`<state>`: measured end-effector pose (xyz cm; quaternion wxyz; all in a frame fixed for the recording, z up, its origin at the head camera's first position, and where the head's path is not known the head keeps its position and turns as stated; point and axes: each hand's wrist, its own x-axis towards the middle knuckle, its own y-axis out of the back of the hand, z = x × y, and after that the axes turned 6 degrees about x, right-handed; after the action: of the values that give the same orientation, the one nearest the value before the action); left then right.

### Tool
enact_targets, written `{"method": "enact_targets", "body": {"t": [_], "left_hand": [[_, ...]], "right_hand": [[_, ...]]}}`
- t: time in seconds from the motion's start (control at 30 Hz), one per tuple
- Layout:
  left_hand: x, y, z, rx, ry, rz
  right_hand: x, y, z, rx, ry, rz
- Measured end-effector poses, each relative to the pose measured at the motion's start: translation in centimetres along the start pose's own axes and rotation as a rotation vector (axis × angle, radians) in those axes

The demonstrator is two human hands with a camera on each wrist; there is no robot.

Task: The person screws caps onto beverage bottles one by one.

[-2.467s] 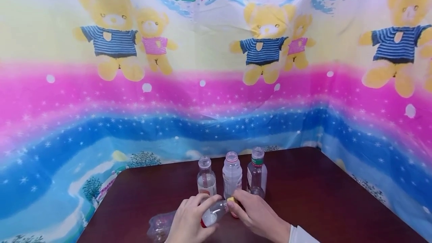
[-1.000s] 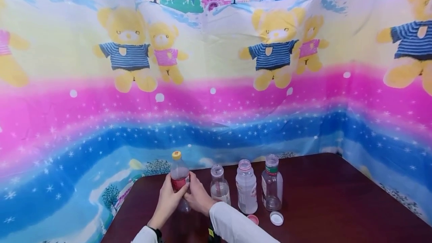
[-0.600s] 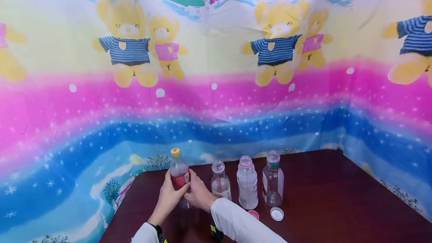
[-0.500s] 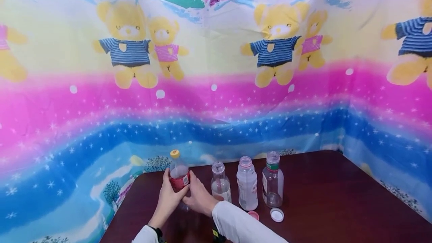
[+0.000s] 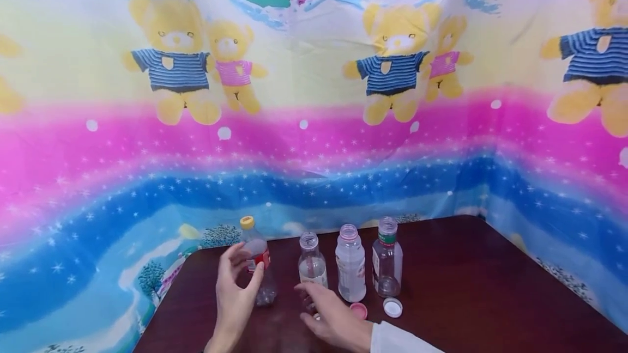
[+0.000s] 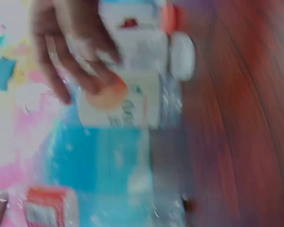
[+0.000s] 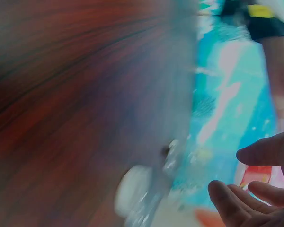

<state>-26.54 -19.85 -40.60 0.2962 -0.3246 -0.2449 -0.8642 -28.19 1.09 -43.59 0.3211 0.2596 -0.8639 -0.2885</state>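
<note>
A clear plastic bottle (image 5: 265, 287) with a yellow cap (image 5: 247, 222) and a red label stands upright at the table's left. My left hand (image 5: 233, 293) is beside it, thumb and fingers spread loosely about the label. A finger shows apart from the red label (image 6: 45, 208) in the blurred left wrist view. My right hand (image 5: 338, 315) hovers with extended fingers before an uncapped clear bottle (image 5: 312, 266), holding nothing. Its fingers (image 7: 222, 198) also look spread in the right wrist view. A small pale thing (image 5: 316, 316) lies partly hidden under that hand.
Right of these stand two more uncapped bottles, one whitish (image 5: 350, 268) and one clear with a green neck band (image 5: 387, 266). In front lie a pink cap (image 5: 358, 310) and a white cap (image 5: 392, 308). A printed cloth (image 5: 304, 178) hangs behind the dark wooden table (image 5: 466, 287).
First the yellow-capped bottle was tilted in my left hand, my right at its cap. Then both hands held it upright at the left. Now my right hand has moved off rightward and my left has loosened.
</note>
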Motion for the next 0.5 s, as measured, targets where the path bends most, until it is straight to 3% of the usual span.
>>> {"method": "enact_targets", "body": {"t": [0.07, 0.17, 0.27, 0.33, 0.5], "left_hand": [[-0.2, -0.5, 1.0, -0.089, -0.066, -0.02], [-0.4, -1.8, 1.8, -0.149, -0.064, -0.134], [-0.6, -3.7, 1.5, -0.144, 0.04, -0.282], [-0.8, -5.0, 0.9, -0.111, 0.107, -0.366], [-1.7, -7.5, -1.0, -0.061, 0.261, -0.475]], "right_hand": [[-0.7, 0.7, 0.6, -0.082, -0.031, -0.003], [-1.3, 1.1, 1.4, -0.17, -0.113, -0.037], [-1.2, 0.6, 2.4, -0.235, -0.165, -0.094], [-1.0, -0.3, 3.8, -0.297, -0.156, -0.16], [-0.8, -2.6, 4.7, -0.424, -0.108, -0.222]]}}
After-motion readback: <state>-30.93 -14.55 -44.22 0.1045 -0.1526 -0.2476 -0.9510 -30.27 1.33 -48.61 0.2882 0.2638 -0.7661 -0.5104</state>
